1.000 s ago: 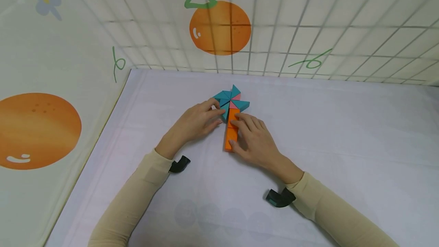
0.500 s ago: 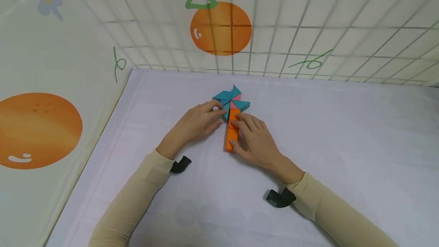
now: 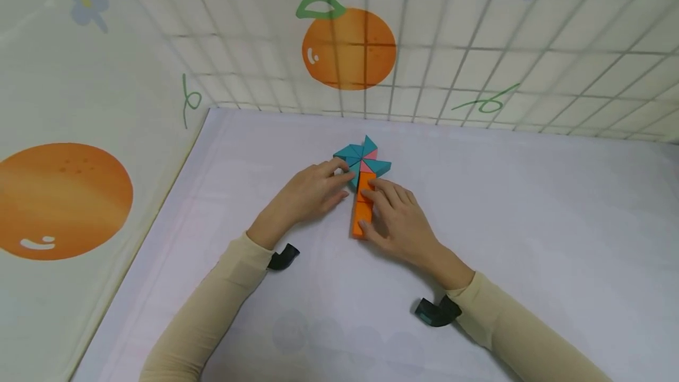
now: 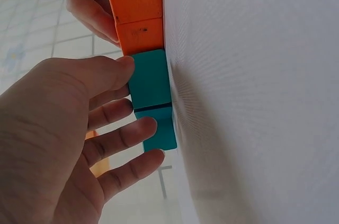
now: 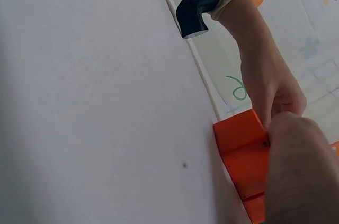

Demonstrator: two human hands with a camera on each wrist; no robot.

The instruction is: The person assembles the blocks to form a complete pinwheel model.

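Observation:
Teal and pink triangular blocks form a pinwheel shape on the white table in the head view, including a teal block (image 3: 378, 167) and a pink block (image 3: 365, 167). Below it run orange blocks (image 3: 363, 220) set end to end like a stem. My left hand (image 3: 310, 190) is at the pinwheel's lower left, its thumb and fingertips against the teal blocks (image 4: 151, 78) in the left wrist view. From the right, my right hand (image 3: 403, 223) rests its fingertips and thumb on the orange blocks. The right wrist view shows their orange side (image 5: 243, 163), partly hidden behind a finger.
A white wall with a grid pattern and a printed orange fruit (image 3: 349, 49) rises behind the table (image 3: 530, 223). Another wall (image 3: 63, 99) bounds the left side. Black curved pieces (image 3: 437, 312) stick out at both sleeve cuffs.
The whole head view has shifted slightly right and down. Both hands and the blocks keep the same places relative to one another.

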